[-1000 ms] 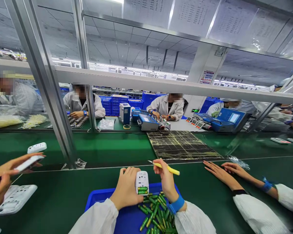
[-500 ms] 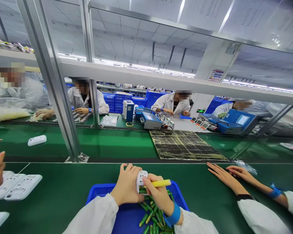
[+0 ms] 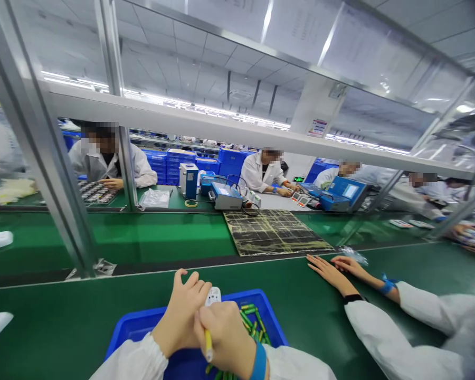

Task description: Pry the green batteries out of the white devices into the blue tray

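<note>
2 hands meet over the blue tray [image 3: 136, 330] at the near edge of the green bench [image 3: 63, 322]. Between them sits the white device [image 3: 212, 295], of which only the rounded top corner shows above the knuckles. The left hand [image 3: 180, 316] is wrapped round its back and side, fingers curled closed on the casing, so the device is held up off the tray rather than resting in it. The right hand [image 3: 226, 335] is closed round a yellow pen-like tool [image 3: 208, 345], whose shaft points down toward the wrist; its tip is hidden behind the fist, so I cannot tell whether it touches the device.

Judging from this, the work is on the device's battery side, and it goes best if the left hand keeps the casing steady and tilted toward the eyes while the right hand presses with the tool gently, in line with the part, not across it. Holding low over the tray means that anything that slips falls among the green batteries [image 3: 250, 318] heaped at its right end, not onto the bench.

Further out, a co-worker's 2 hands [image 3: 336, 269] lie flat on the bench to the right, well apart from the tray. Beyond them lies a dark gridded mat [image 3: 275, 232], and a metal frame post [image 3: 43, 158] rises at the left.
</note>
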The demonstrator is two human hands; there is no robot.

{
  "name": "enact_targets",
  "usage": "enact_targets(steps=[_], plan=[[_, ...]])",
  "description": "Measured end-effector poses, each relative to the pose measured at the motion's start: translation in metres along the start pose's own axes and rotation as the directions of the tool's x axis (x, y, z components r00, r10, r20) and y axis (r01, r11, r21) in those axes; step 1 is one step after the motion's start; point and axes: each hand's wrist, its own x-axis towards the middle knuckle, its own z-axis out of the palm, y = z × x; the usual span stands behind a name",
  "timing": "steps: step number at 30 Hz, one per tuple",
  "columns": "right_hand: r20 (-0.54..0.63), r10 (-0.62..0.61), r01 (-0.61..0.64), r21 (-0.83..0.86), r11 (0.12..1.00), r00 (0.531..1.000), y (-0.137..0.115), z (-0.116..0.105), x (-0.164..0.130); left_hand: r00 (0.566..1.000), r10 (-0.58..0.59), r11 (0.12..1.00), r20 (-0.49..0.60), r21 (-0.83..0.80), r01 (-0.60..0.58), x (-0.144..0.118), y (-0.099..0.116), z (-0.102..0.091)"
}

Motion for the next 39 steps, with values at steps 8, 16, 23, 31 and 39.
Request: enact_targets(steps=[8, 16, 23, 31, 39], plan=[[0.102, -0.020, 0.044, -0.241, 0.970, 0.995, -0.007, 0.010, -0.003, 0.997, 0.059, 0.981, -0.052, 0.186, -0.048, 0.006, -0.003, 0.026], [0.235, 0.061, 0.011, -0.294, 0.956, 0.970, -0.010, 0.008, 0.002, 0.988, 0.137, 0.960, -0.065, 0.254, -0.117, 0.006, -0.005, 0.030], [0.389, 0.149, -0.040, -0.276, 0.960, 0.909, -0.015, -0.007, 0.007, 0.995, 0.067, 0.991, 0.076, 0.112, -0.075, 0.006, 0.009, 0.023], [0.418, 0.239, -0.111, -0.309, 0.945, 0.877, -0.012, -0.013, 0.007, 0.991, 0.070, 0.997, 0.111, -0.041, -0.066, -0.001, 0.018, 0.034], [0.426, 0.271, -0.139, -0.317, 0.938, 0.863, -0.012, -0.024, 0.008, 0.979, 0.049, 0.997, 0.199, -0.075, -0.034, -0.004, 0.031, 0.018]])
